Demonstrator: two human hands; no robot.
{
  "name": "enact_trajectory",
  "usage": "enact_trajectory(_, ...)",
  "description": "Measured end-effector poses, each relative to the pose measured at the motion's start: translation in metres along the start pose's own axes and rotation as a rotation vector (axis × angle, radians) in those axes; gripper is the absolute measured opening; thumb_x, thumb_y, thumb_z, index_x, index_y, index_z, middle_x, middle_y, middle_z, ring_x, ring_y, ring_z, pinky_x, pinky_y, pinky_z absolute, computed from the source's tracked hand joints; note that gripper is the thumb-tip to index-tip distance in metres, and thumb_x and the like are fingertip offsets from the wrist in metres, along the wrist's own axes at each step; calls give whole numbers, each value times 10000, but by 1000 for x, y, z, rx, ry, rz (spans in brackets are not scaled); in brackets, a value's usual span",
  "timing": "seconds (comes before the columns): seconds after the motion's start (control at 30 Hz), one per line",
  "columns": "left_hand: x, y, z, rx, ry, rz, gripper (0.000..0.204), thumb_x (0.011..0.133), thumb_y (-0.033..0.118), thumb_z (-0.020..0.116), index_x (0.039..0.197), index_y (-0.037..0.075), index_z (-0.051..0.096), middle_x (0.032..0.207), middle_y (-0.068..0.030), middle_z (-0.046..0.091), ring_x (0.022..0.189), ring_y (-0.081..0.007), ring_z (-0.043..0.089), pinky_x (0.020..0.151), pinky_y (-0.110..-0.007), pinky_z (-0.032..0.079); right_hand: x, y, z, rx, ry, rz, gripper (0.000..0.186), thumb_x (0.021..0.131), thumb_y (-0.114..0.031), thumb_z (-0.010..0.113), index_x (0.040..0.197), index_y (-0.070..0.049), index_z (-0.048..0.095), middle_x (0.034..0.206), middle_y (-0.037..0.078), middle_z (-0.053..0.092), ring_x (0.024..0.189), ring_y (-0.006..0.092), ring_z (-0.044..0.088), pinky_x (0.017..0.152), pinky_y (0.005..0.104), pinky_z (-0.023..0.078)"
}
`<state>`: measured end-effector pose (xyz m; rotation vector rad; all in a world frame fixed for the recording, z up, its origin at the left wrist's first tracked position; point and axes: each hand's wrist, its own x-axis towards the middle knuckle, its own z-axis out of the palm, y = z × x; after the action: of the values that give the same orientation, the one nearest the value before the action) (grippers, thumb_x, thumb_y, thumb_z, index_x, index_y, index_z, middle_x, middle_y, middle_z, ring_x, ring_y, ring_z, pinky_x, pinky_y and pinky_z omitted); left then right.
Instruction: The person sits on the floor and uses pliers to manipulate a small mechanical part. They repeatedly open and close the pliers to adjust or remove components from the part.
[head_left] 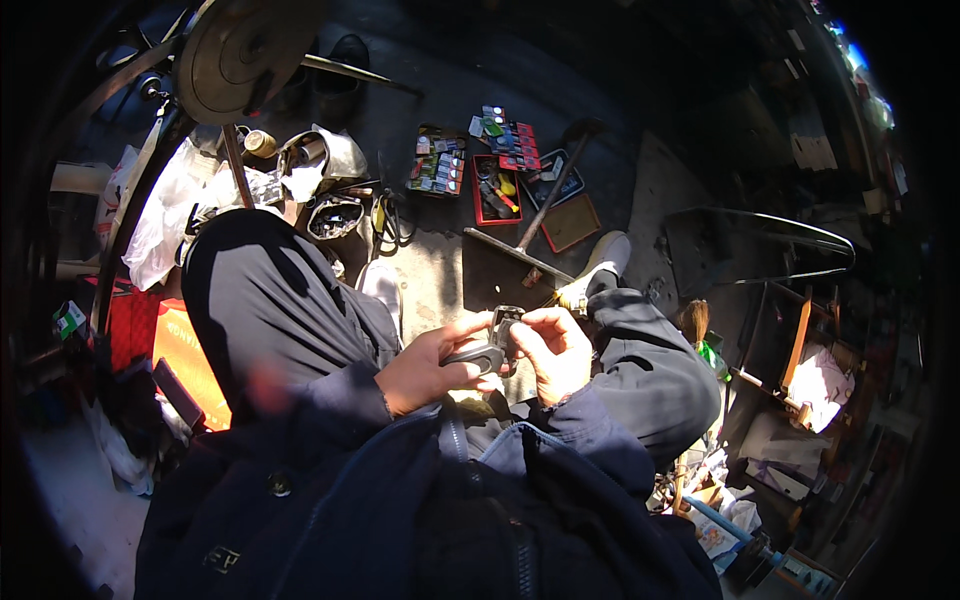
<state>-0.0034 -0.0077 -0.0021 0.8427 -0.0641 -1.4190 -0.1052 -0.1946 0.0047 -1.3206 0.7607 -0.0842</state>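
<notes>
In the head view my left hand (424,372) grips a black rounded piece (472,357), like a small casing, with its fingers wrapped round it. My right hand (555,355) has its thumb and index finger closed on a smaller black part (505,328), held upright just beside the rounded piece. The two pieces are between my hands, above my lap; whether they are joined I cannot tell. My bent knees in dark trousers lie to either side.
Small boxes of flat packs (435,170), a red tray of tools (496,200) and a wooden board (570,222) lie ahead beside a long T-shaped bar (530,235). Bags (160,220) and a metal stand (235,55) crowd the left; a wire frame (840,255) and clutter are at right.
</notes>
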Motion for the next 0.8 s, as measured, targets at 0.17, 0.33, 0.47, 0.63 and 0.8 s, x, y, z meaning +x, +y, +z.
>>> enact_trajectory(0.17,0,-4,0,-21,9,53,692,961,-72,525,1600,33,278,1443,-125,532,1262,-191,584,1044,-351,523,3,-2,-1,35,-2,52,190,907,-19,757,1058,-23,641,961,64,696,835,130,665,768,284,558)
enact_trajectory(0.33,-2,-3,-3,-56,-37,103,686,975,-69,522,1596,-11,237,1473,-149,496,1341,-262,543,1092,-412,500,1,-3,4,96,9,-6,191,913,-30,757,1071,-22,650,950,55,696,801,113,652,723,272,551)
enact_trajectory(0.47,0,-3,-3,-183,-71,93,681,961,-101,497,1583,-55,225,1469,-207,493,1326,-285,556,1111,-427,493,1,-3,6,127,20,12,175,921,-35,748,1065,-30,650,922,42,693,797,100,644,706,261,539)
enact_trajectory(0.63,2,-4,-5,-116,22,29,769,951,14,640,1585,-53,210,1481,-222,487,1345,-360,547,1112,-488,489,2,-1,8,163,27,21,152,933,-34,734,1054,-45,644,916,24,691,809,91,638,725,249,521)
enact_trajectory(0.8,2,-3,-5,-172,-20,75,672,941,-98,516,1566,-64,269,1479,-194,502,1336,-287,556,1111,-412,497,1,0,9,265,-32,-36,158,947,-24,713,1077,-45,626,981,43,687,857,110,647,798,268,542)
